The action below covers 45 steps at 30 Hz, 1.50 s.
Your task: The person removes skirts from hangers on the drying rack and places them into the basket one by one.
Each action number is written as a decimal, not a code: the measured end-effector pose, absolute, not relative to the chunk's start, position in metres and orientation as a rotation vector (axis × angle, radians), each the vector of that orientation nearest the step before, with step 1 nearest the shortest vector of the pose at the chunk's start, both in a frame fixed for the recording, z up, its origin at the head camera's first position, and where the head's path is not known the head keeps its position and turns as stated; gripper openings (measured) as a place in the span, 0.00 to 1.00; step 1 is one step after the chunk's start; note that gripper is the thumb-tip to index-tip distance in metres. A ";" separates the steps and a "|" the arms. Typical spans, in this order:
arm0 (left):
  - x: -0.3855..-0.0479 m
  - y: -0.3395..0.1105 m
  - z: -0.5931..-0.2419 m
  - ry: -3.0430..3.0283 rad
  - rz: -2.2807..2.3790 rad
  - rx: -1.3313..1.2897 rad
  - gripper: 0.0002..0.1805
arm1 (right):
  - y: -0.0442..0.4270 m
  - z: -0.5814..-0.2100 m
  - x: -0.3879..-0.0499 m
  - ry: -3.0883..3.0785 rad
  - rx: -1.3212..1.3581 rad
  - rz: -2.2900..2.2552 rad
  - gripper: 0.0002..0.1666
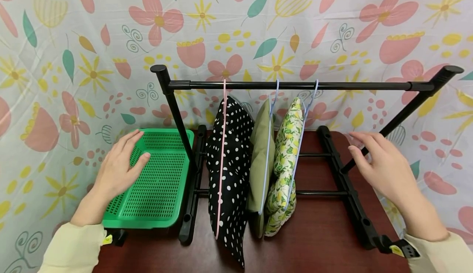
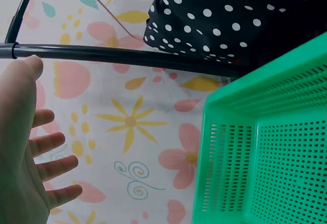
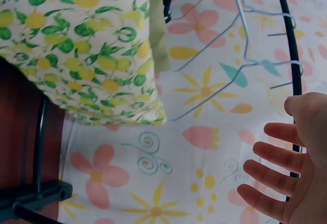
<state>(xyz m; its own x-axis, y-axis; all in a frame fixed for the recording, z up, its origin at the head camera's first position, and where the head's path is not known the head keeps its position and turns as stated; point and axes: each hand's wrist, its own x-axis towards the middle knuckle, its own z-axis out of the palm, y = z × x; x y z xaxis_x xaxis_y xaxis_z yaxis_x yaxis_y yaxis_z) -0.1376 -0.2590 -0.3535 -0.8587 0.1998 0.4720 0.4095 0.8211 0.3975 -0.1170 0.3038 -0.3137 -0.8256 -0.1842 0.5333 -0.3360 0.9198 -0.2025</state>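
Observation:
In the head view three cushion-like fabric pieces hang from a black rack's top bar (image 1: 251, 86). The left one is black with white polka dots (image 1: 233, 162), on a pink hanger (image 1: 221, 154). A plain olive-green one (image 1: 260, 158) hangs in the middle, and a lemon-print one (image 1: 286, 162) on the right, both on blue hangers (image 1: 298, 158). My left hand (image 1: 120, 164) hovers over the left side of a green basket (image 1: 181, 199), fingers extended, holding nothing. Beside the rack's right upright, my right hand (image 1: 386, 168) is raised with fingers spread and nothing in it.
The rack's black feet (image 1: 188, 219) stand on a dark red-brown table (image 1: 314, 240). Just left of the rack sits the perforated basket. A floral curtain (image 1: 229, 26) covers the back and both sides. Slanted uprights (image 1: 402, 115) rise at the rack's ends.

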 end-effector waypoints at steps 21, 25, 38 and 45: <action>-0.148 -0.238 -0.357 -2.502 -0.770 -0.502 0.29 | 0.267 -0.292 -0.134 -2.427 0.488 0.413 0.16; -0.150 -0.234 -0.359 -2.502 -0.777 -0.503 0.29 | 0.260 -0.287 -0.137 -2.396 0.518 0.409 0.16; -0.152 -0.219 -0.362 -2.535 -0.779 -0.515 0.30 | 0.232 -0.271 -0.150 -2.334 0.669 0.464 0.14; -0.153 -0.211 -0.364 -2.541 -0.809 -0.523 0.30 | 0.215 -0.265 -0.154 -2.347 0.707 0.500 0.13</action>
